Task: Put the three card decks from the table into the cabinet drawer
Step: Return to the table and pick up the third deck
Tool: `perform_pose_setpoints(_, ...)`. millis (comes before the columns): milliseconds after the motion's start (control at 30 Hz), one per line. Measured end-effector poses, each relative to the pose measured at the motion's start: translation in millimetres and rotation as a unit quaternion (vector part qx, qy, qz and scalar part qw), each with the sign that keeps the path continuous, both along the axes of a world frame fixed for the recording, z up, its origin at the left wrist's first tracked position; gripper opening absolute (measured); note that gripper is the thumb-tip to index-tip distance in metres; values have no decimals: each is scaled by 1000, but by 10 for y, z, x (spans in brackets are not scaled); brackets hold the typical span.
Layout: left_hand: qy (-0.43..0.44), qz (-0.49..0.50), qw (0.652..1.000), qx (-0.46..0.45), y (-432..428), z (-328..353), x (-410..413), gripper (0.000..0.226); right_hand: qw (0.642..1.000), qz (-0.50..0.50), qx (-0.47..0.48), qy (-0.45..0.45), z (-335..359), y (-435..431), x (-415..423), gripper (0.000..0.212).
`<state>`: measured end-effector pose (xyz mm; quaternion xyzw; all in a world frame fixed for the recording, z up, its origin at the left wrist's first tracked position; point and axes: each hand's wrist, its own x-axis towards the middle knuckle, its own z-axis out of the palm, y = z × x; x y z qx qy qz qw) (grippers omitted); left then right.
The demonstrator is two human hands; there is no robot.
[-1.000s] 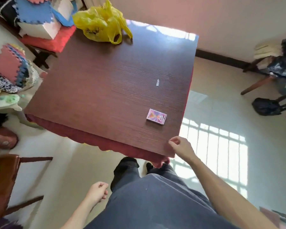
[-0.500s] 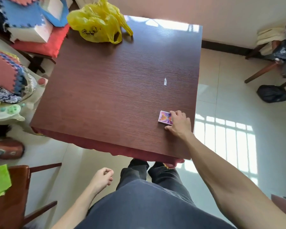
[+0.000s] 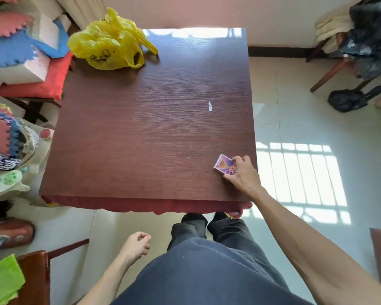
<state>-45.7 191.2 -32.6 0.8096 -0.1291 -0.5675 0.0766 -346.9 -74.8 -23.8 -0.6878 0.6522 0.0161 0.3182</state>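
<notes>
One purple card deck (image 3: 224, 163) with an orange picture lies near the front right corner of the dark wooden table (image 3: 145, 133). My right hand (image 3: 243, 175) is on the deck's right end, thumb on its near side and fingers on its far side, gripping it; one end looks slightly raised. My left hand (image 3: 136, 246) hangs below the table's front edge, fingers loosely curled, holding nothing. No other deck and no cabinet drawer are in view.
A yellow plastic bag (image 3: 110, 46) sits at the table's back left. A small white scrap (image 3: 210, 106) lies mid-right. Foam mats and cushions (image 3: 20, 51) crowd the left side. A wooden chair (image 3: 33, 276) stands at my left, another chair with black bags (image 3: 361, 51) at the far right.
My right hand rose from the table's front corner, reached the deck and closed its fingers around it. The left hand stayed low by my leg.
</notes>
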Motion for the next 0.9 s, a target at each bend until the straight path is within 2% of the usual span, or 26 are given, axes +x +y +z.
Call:
perform_pose_setpoints(67, 6, -15, 1000, -26, -173, 45, -56, 21, 998, -32, 13, -46, 82, 142, -20, 62)
perform_pose_setpoints(167, 63, -8, 990, -123, -672, 268, -333, 22, 995, -36, 23, -93, 266, 366, 10, 65)
perform_pose_setpoints(333, 203, 4, 949, -240, -1493, 849, -957, 47, 980, 31, 32, -192, 650, 729, 94, 65)
perform_pose_setpoints(433, 220, 23, 931, -291, -1600, 1012, -1111, 36, 968, 19, 25, -250, 845, 866, 118, 69)
perform_pose_setpoints(500, 236, 55, 923, -300, -1585, 1051, -1123, 27, 950, -52, 40, -307, 942, 914, 104, 77)
perform_pose_setpoints(567, 262, 84, 913, -302, -1571, 1081, -1133, 24, 902, -165, 100, -386, 1019, 927, 86, 69)
perform_pose_setpoints(667, 286, 108, 901, -308, -1594, 1133, -1145, 24, 769, -296, 204, -528, 1075, 905, 58, 30)
perform_pose_setpoints(733, 294, 119, 895, -313, -1622, 1160, -1160, 24, 705, -329, 242, -579, 1105, 880, 29, 28)
perform_pose_setpoints(800, 305, 126, 888, -319, -1647, 1178, -1177, 23, 677, -339, 258, -600, 1128, 847, 6, 38)
perform_pose_setpoints(900, 318, 140, 880, -323, -1679, 1189, -1189, 27, 662, -342, 263, -613, 1158, 792, -23, 40)
